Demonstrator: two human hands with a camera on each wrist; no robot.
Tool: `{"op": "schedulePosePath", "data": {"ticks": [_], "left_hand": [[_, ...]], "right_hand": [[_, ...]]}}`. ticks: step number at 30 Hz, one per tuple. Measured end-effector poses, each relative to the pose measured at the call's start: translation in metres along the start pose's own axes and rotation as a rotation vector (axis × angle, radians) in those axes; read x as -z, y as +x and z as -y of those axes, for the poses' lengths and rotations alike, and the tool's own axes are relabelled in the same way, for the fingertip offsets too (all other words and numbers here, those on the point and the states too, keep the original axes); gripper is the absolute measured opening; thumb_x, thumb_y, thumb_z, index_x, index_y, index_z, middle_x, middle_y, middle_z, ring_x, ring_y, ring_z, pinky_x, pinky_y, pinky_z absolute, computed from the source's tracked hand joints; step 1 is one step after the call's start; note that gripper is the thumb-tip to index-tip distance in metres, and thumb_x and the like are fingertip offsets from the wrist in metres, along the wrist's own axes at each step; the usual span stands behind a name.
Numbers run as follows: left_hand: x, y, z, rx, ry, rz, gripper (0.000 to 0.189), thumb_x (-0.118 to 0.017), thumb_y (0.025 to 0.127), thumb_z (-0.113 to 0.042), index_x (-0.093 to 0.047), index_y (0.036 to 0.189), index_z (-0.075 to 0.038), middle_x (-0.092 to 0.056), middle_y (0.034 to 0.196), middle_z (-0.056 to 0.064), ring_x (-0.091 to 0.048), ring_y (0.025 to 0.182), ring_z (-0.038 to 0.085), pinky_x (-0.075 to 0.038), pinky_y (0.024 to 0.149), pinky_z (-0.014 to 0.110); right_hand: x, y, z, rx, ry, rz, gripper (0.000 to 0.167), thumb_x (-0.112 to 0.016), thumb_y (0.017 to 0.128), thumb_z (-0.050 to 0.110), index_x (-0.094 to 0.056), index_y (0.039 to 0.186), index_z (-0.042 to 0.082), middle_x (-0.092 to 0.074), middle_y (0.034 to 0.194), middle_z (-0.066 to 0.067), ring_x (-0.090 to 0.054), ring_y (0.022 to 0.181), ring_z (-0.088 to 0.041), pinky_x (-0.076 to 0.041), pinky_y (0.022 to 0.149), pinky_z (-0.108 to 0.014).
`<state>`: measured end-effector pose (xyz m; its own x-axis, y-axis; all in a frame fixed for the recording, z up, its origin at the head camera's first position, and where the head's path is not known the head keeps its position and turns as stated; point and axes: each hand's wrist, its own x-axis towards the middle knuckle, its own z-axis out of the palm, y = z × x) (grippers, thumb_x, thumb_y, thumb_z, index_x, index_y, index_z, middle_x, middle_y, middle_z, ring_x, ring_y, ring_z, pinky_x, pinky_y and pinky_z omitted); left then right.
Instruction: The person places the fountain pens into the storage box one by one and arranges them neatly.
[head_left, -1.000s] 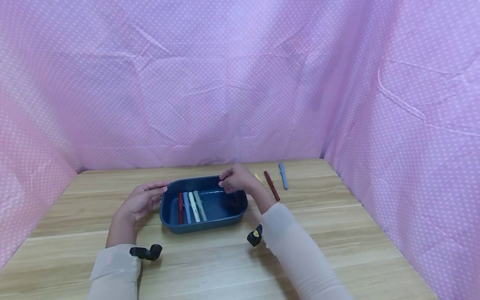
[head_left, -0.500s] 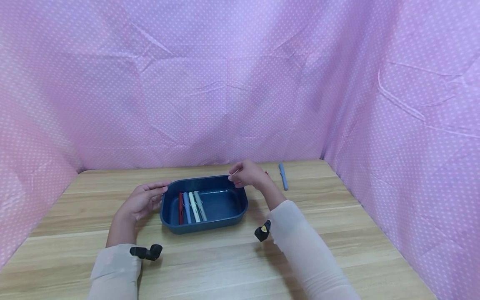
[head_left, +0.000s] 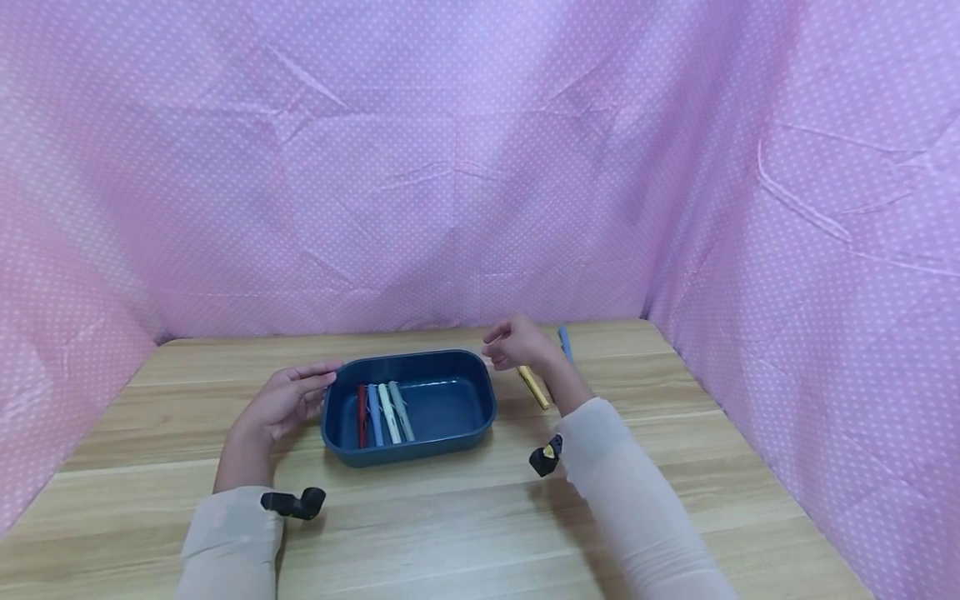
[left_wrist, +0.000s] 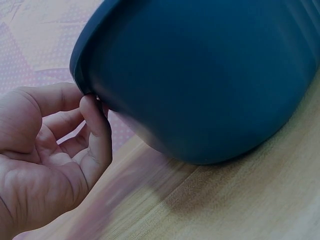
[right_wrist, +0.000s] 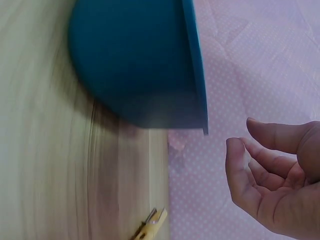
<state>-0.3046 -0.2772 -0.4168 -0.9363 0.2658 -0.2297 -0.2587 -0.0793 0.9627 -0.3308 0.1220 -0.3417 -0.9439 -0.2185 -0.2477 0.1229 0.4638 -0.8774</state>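
Note:
A dark blue box (head_left: 442,447) with a rounded rim stands on the table. Side by side in its left half lie a red pen (head_left: 362,417), a blue pen (head_left: 374,415), a pale green pen (head_left: 388,412) and a grey-green pen (head_left: 402,411). My left hand (head_left: 283,402) pinches the rim at the box's left end between thumb and finger, as the left wrist view shows. Just past the right end, my right hand (head_left: 517,343) hovers with loosely bent fingers and a gap between thumb and forefinger, holding nothing. Beneath its wrist lies a yellow pen (head_left: 534,387).
Farther right on the wooden table (head_left: 420,533) is another blue pen (head_left: 566,343), partly covered by the right forearm. Pink dotted cloth (head_left: 420,208) hangs behind the table and along both sides. A small black camera (head_left: 546,457) is strapped to the right wrist.
My right hand has moved from over the box's right part to beyond its right end. The yellow pen shows more, and the loose red pen is now hidden. My left hand has stayed put.

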Motion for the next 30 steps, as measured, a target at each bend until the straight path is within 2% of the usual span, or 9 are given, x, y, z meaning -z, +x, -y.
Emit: {"op": "schedulePosePath", "data": {"ticks": [6,15,23,26,30], "left_hand": [[0.001,-0.001,-0.001,0.002,-0.004,0.005,0.032,-0.064,0.103,-0.013,-0.066,0.134,-0.007,-0.074,0.114,-0.006,-0.070,0.098,0.008,-0.057,0.083,0.026],[0.002,-0.001,-0.002,-0.003,-0.007,0.015,0.033,-0.064,0.103,-0.012,-0.066,0.135,-0.006,-0.074,0.113,-0.005,-0.070,0.098,0.008,-0.057,0.083,0.026],[0.003,0.000,-0.001,-0.007,0.014,0.002,0.029,-0.064,0.103,-0.014,-0.068,0.131,-0.009,-0.074,0.113,-0.006,-0.069,0.102,0.009,-0.057,0.087,0.027],[0.003,0.000,-0.001,-0.011,0.016,0.010,0.029,-0.063,0.103,-0.014,-0.068,0.131,-0.009,-0.074,0.114,-0.006,-0.069,0.102,0.008,-0.057,0.087,0.026],[0.002,0.001,-0.002,-0.010,0.006,0.015,0.030,-0.064,0.103,-0.014,-0.068,0.132,-0.008,-0.074,0.113,-0.006,-0.069,0.098,0.009,-0.057,0.084,0.026]], "right_hand": [[0.014,-0.002,-0.010,-0.001,-0.012,-0.012,0.034,-0.068,0.097,0.004,-0.061,0.127,-0.010,-0.068,0.117,-0.025,-0.070,0.101,-0.033,-0.060,0.084,-0.036],[0.035,0.001,-0.029,-0.040,-0.014,-0.054,0.030,-0.067,0.098,0.005,-0.063,0.124,-0.008,-0.066,0.121,-0.027,-0.066,0.110,-0.043,-0.059,0.088,-0.040],[0.052,0.000,-0.040,-0.062,-0.031,-0.073,0.035,-0.065,0.098,0.003,-0.059,0.130,-0.011,-0.065,0.120,-0.027,-0.064,0.112,-0.043,-0.056,0.095,-0.047],[0.057,-0.001,-0.041,-0.063,-0.032,-0.082,0.035,-0.064,0.098,0.004,-0.059,0.130,-0.011,-0.067,0.118,-0.027,-0.065,0.110,-0.042,-0.055,0.096,-0.048],[0.066,-0.002,-0.044,-0.061,-0.052,-0.089,0.035,-0.064,0.099,0.005,-0.059,0.129,-0.010,-0.067,0.115,-0.025,-0.067,0.099,-0.033,-0.057,0.093,-0.046]]}}
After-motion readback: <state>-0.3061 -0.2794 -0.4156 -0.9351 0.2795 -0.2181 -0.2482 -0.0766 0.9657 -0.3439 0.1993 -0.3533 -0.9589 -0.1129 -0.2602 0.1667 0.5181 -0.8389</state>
